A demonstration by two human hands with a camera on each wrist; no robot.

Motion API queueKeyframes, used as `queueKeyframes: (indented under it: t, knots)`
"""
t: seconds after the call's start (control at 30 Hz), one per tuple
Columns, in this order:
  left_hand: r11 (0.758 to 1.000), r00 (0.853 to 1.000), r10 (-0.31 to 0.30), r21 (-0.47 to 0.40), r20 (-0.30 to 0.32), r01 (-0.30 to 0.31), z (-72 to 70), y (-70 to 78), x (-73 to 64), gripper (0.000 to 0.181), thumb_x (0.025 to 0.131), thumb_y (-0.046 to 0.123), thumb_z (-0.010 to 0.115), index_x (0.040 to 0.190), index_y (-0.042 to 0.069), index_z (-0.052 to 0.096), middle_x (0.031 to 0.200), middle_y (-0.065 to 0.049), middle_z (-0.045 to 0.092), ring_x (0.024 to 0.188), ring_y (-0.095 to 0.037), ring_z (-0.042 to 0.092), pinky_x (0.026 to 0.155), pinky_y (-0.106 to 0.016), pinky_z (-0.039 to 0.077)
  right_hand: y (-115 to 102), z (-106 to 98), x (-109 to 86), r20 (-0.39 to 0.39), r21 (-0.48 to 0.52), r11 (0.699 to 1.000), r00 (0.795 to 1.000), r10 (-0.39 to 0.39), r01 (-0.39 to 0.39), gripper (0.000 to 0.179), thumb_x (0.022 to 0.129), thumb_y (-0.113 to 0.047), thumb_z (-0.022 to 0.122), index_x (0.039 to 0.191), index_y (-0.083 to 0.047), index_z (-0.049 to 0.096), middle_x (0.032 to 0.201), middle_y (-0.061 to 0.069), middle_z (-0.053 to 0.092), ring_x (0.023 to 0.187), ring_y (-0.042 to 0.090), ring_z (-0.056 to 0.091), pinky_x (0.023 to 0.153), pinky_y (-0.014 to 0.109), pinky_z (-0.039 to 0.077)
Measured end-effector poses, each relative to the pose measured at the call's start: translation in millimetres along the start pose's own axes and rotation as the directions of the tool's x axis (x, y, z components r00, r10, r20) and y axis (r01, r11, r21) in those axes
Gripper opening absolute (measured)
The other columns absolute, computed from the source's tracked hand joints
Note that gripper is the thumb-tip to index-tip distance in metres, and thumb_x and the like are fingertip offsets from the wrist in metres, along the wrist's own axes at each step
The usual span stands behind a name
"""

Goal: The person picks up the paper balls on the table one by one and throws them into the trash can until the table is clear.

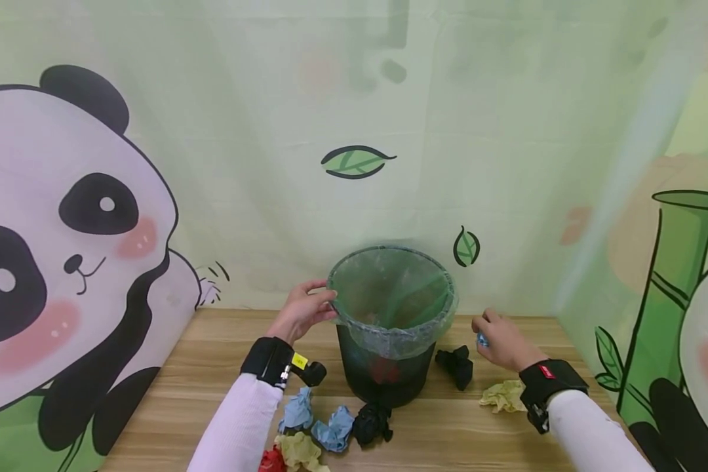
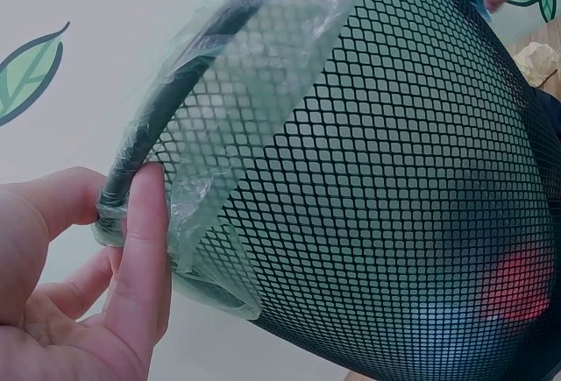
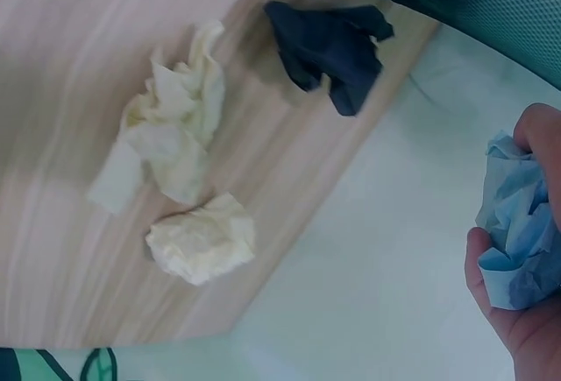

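Note:
A black mesh trash bin (image 1: pixel 356 367) stands on the table, lined with a thin translucent green bag (image 1: pixel 442 321) folded over its rim. My left hand (image 1: pixel 307 308) pinches the lined rim on the left side, thumb and fingers on either side of it in the left wrist view. To the right of the bin, my right hand (image 1: pixel 504 341) grips a crumpled blue paper ball (image 3: pixel 513 223) above the table. Between the bin and that hand lies crumpled black paper (image 1: pixel 457 366). Red (image 2: pixel 517 285) and pale blue patches show through the mesh low on the bin.
In front of the bin lie blue papers (image 1: pixel 333 429), a black one (image 1: pixel 372 423), a yellow one (image 1: pixel 299 452) and a red one (image 1: pixel 273 461). Pale yellow papers (image 3: pixel 175 127) sit at the right. A printed panda backdrop (image 1: pixel 354 98) rises behind the wooden table (image 1: pixel 212 347).

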State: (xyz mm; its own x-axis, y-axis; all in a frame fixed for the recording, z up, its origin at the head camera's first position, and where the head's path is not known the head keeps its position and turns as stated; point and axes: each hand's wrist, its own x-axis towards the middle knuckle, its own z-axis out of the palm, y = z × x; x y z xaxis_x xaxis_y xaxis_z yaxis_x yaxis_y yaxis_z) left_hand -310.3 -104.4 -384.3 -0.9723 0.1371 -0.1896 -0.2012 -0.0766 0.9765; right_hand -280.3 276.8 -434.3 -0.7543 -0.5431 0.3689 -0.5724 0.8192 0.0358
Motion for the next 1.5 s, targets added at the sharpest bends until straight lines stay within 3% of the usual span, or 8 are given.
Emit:
queueKeyframes:
  t: [0.17, 0.47, 0.77, 1.5]
  knots:
    - [1.000, 1.000, -0.001, -0.002, 0.003, 0.001, 0.5, 1.1, -0.8, 0.041, 0.082, 0.013, 0.058, 0.120, 0.009, 0.043, 0.087, -0.013, 0.057, 0.068, -0.018, 0.058, 0.069, -0.031, 0.051, 2.3, -14.0, 9.1, 0.019, -0.011, 1.000, 1.000, 0.020, -0.019, 0.019, 0.071, -0.011, 0.063, 0.082, -0.009, 0.049, 0.075, 0.004, 0.040, 0.061, 0.020, 0.040, 0.057, 0.034, 0.037]
    - [1.000, 1.000, -0.009, -0.007, 0.004, 0.009, 1.1, 1.4, -1.2, 0.040, 0.082, 0.013, 0.058, 0.120, 0.010, 0.043, 0.087, -0.013, 0.058, 0.069, -0.018, 0.058, 0.071, -0.031, 0.051, 2.8, -35.9, 20.7, 0.068, -0.001, 0.998, 0.996, 0.059, -0.059, 0.016, 0.074, -0.011, 0.062, 0.085, -0.009, 0.050, 0.077, 0.005, 0.041, 0.063, 0.021, 0.042, 0.054, 0.032, 0.038]
    - [1.000, 1.000, 0.003, -0.007, 0.012, -0.003, -0.8, 1.5, -1.1, 0.041, 0.083, 0.014, 0.057, 0.121, 0.010, 0.043, 0.088, -0.013, 0.058, 0.070, -0.019, 0.060, 0.071, -0.031, 0.051, 6.5, -51.0, 35.5, 0.049, -0.041, 0.998, 0.997, 0.054, -0.052, 0.018, 0.074, -0.013, 0.062, 0.087, -0.008, 0.051, 0.079, 0.008, 0.043, 0.064, 0.023, 0.042, 0.057, 0.035, 0.039]
    - [1.000, 1.000, -0.003, -0.009, 0.002, 0.003, 0.1, 0.5, -1.6, 0.040, 0.082, 0.013, 0.058, 0.120, 0.010, 0.043, 0.090, -0.014, 0.058, 0.070, -0.019, 0.060, 0.071, -0.031, 0.051, -0.7, -83.5, 67.5, 0.013, -0.017, 0.999, 0.999, 0.049, -0.049, 0.019, 0.078, -0.015, 0.058, 0.094, -0.006, 0.054, 0.088, 0.012, 0.046, 0.072, 0.027, 0.045, 0.064, 0.039, 0.040]
